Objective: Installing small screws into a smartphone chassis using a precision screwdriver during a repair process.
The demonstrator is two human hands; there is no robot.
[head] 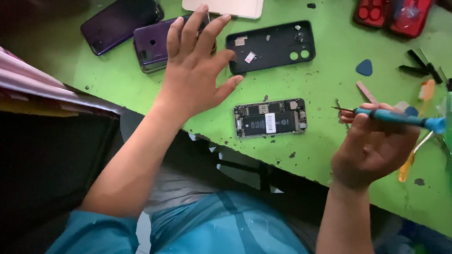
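Matt, scuffed green table (340,61)

Green bench (341,56), paint chipped, speckled with dark flecks. At far left corner, dark glossy phone (121,18), flat and slanted. At middle of far edge, pale pink-gold phone back (224,1), cut off by frame. Just nearer, black phone shell (275,48), inside up, 2 round camera holes (293,55) at right end, small loose bits within. At far right corner, red tool case (393,12). Right of shell, blue triangular pick (364,67). Further right, black tweezers (416,64), then orange-handled tool (427,90) near right edge. Over left edge, striped cloth (30,83).
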